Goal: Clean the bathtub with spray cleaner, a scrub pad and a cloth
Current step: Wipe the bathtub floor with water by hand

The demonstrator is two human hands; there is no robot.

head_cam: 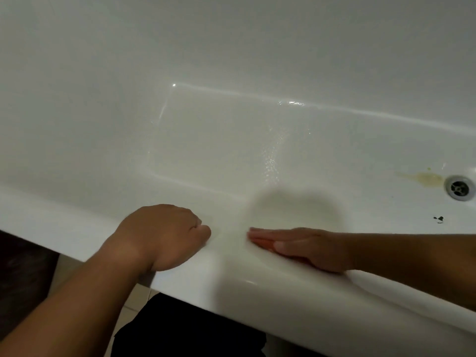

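— Left hand (164, 235)?
— Curled into a loose fist, fingers folded together, resting on the near rim of the bathtub (257, 292), knuckles toward the basin. Nothing visible inside the fist; whether it grips anything, impossible to tell.

— Right hand (304, 247)?
— Flat, fingers straight and pressed side by side, laid on the inner slope just past the near rim, fingertips pointing toward the left hand. Close to it, but apart, with a strip of bare white enamel between.

— Anything under that palm?
— A sliver of orange-red scrub pad (266, 244) peeking out below the fingers, pinned against the tub wall. Mostly hidden, so shape unclear.

— Spray bottle, cloth?
— Neither in view.

— State of the tub itself?
— White and glossy, with light streaks along the far edge of the floor and wet speckles shining down the middle. Round shadow on the floor just beyond the right hand.

— Toward the right end?
— Metal drain (459, 188) near the right edge of the floor, a yellowish-brown stain (425, 179) smeared just beside it, on the left. Small dark speck (438, 219) lower down on the near slope, well apart from both hands.

— Below the rim?
— Pale floor tiles and dark clothing (190, 328) at the near bottom edge
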